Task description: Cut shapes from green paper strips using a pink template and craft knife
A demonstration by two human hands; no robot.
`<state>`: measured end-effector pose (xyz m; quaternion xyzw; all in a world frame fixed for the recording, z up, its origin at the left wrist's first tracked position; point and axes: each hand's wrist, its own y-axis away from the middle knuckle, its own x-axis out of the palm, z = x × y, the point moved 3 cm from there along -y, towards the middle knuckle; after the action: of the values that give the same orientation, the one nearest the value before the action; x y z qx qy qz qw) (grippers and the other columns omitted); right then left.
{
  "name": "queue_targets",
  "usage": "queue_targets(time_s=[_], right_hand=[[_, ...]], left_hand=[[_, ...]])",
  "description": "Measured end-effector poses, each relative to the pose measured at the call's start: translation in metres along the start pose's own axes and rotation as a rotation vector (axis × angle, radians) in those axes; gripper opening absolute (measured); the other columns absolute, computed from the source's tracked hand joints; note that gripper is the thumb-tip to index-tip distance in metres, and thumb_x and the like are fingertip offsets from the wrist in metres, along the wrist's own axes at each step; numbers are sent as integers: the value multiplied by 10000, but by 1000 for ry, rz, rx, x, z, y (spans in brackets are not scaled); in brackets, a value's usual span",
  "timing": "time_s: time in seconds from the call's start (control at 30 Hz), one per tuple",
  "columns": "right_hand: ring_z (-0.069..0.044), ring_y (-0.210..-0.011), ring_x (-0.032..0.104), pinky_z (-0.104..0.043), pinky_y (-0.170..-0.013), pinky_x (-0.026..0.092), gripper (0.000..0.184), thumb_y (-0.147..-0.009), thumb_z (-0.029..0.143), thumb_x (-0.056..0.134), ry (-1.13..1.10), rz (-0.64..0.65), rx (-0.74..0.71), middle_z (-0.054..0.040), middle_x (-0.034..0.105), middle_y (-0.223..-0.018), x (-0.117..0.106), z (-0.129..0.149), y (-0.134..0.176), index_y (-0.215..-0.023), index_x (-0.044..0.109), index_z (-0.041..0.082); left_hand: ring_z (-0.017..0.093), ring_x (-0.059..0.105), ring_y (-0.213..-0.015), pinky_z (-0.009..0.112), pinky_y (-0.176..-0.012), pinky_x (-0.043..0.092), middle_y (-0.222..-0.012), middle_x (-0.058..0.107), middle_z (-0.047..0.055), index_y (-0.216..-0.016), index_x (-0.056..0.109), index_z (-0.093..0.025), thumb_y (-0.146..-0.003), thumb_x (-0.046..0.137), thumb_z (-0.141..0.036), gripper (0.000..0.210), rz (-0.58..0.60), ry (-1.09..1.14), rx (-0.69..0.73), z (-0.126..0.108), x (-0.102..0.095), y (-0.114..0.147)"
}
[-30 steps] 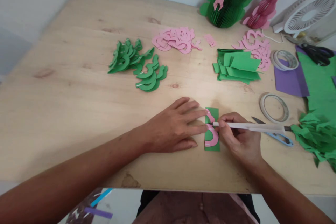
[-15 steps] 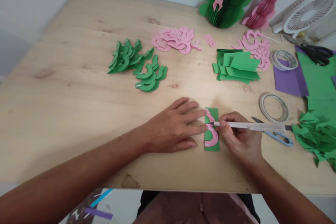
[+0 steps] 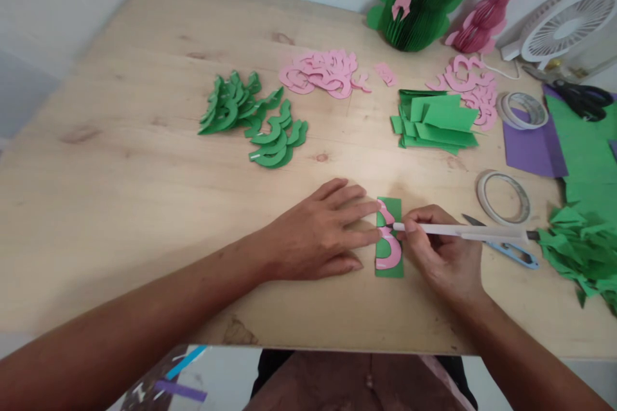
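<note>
From view centre: white fan (image 3: pixel 566 27), standing, two o'clock. Black-handled scissors (image 3: pixel 581 100), between two and three. Tape roll (image 3: pixel 481 192), lying flat, three. Purple strip (image 3: pixel 182 390), past the table edge, seven.

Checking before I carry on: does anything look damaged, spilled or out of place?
Two small things. The table has a brown patch at its near edge, darker than the pale wood around it, perhaps a stain. Below that edge lie a purple strip and a blue strip, off the table, possibly dropped scraps.
</note>
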<state>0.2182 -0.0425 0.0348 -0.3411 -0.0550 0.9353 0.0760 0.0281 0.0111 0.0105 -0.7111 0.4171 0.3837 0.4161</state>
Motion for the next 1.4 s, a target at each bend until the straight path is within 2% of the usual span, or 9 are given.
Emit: queue_targets(time_s=[0.27, 0.63, 0.83, 1.1, 1.4], right_hand=[[-96, -472, 574, -177, -410, 416, 135, -872, 229, 576, -8, 28, -28, 31, 635, -602, 3, -3, 1, -744, 610, 203], [-82, -453, 542, -165, -400, 403, 117, -862, 199, 582, -20, 11, -24, 49, 604, -585, 2, -4, 2, -747, 606, 205], [-64, -415, 481, -157, -366, 344, 117, -878, 204, 585, 11, -30, -59, 58, 600, -555, 0, 0, 0, -763, 610, 201], [-90, -539, 576, -194, -480, 433, 71, -903, 244, 603, 27, -22, -96, 37, 663, -677, 3, -8, 4, -849, 640, 216], [-85, -495, 526, -208, -456, 398, 82, -896, 232, 587, 87, -16, -116, 42, 631, -643, 3, -7, 3, -831, 633, 210]], left_hand=[[315, 423, -1307, 528, -1147, 285, -1436, 501, 99, -1292, 583, -256, -935, 582, -411, 390, 4, -2, 3, 0, 0, 0], [316, 421, -1313, 531, -1147, 284, -1436, 501, 101, -1292, 584, -256, -941, 575, -412, 385, -1, 0, 0, 1, 1, 0], [318, 417, -1318, 533, -1151, 279, -1443, 496, 97, -1283, 592, -255, -940, 573, -413, 378, -5, 4, 0, 0, 1, 1], [311, 426, -1311, 525, -1147, 291, -1440, 498, 101, -1265, 603, -258, -915, 621, -407, 381, -8, 0, -5, -1, 0, 0], [313, 426, -1311, 530, -1144, 289, -1438, 501, 104, -1269, 602, -255, -937, 584, -424, 373, -15, -4, -2, -1, 0, 0]])
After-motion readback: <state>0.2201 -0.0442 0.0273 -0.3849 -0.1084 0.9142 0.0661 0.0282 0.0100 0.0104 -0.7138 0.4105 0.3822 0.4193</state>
